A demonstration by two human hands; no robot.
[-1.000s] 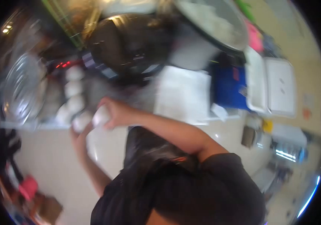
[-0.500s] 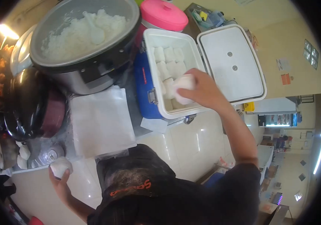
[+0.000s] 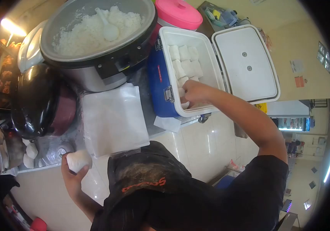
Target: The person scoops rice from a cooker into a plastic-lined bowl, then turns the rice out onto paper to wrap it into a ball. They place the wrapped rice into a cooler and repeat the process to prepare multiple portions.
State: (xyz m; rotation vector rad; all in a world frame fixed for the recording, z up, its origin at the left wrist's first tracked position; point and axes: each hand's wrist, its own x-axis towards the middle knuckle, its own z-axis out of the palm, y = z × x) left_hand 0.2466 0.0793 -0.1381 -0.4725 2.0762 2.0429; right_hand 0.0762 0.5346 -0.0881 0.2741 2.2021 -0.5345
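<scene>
My left hand (image 3: 73, 174) is closed around a white paper-wrapped rice packet (image 3: 79, 160), held out over the floor in front of the counter edge. My right hand (image 3: 196, 91) reaches down into the near end of a blue and white cooler box (image 3: 162, 82), its fingers closed on another white packet (image 3: 184, 103) that is partly hidden by the hand. Rows of similar wrapped packets (image 3: 186, 57) fill the farther part of the box. The white cooler lid (image 3: 250, 63) hangs open on the right side.
A large rice cooker (image 3: 95, 73) full of rice holds a white scoop (image 3: 110, 30). Before it lies a stack of white wrapping sheets (image 3: 113, 119). A dark lidded pot (image 3: 37, 104) and more white packets (image 3: 29, 156) are at left. A pink lidded tub (image 3: 178, 15) stands behind.
My right hand has lowered its packet from above the cooler down inside it. My left hand keeps its packet, which has turned slightly. The whole view has shifted a little.
</scene>
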